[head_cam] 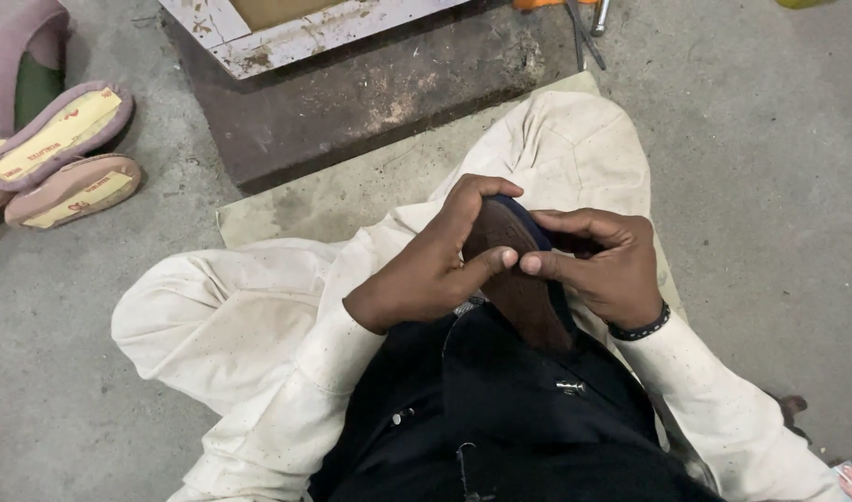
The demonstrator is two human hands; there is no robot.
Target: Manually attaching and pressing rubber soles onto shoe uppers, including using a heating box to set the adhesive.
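Head view looks straight down on a person seated cross-legged on a mat (pixel 352 191) laid over the concrete floor (pixel 770 139), and just right of the frame's centre both hands close on a dark shoe (pixel 519 279) with a brown sole. The shoe stands toe-up against the person's lap, sole turned toward the camera, which seems to be why the thumbs can meet across it. The left hand (pixel 426 265) wraps the shoe's left edge, fingers curled over the toe and thumb pressed flat on the sole; the right hand (pixel 602 260) clasps the right edge, its thumb tip touching the left thumb at mid-sole, a beaded dark bracelet (pixel 642 327) on that wrist. Both grips look firm, as though pressing the sole against the upper. The heel end is tucked low between the forearms, bracing the shoe against the body. At the upper left of the frame lie several pinkish sandals (pixel 68 158) with yellow insoles, well apart from the hands. A worn wooden frame (pixel 287 42) on a dark slab sits at top centre.
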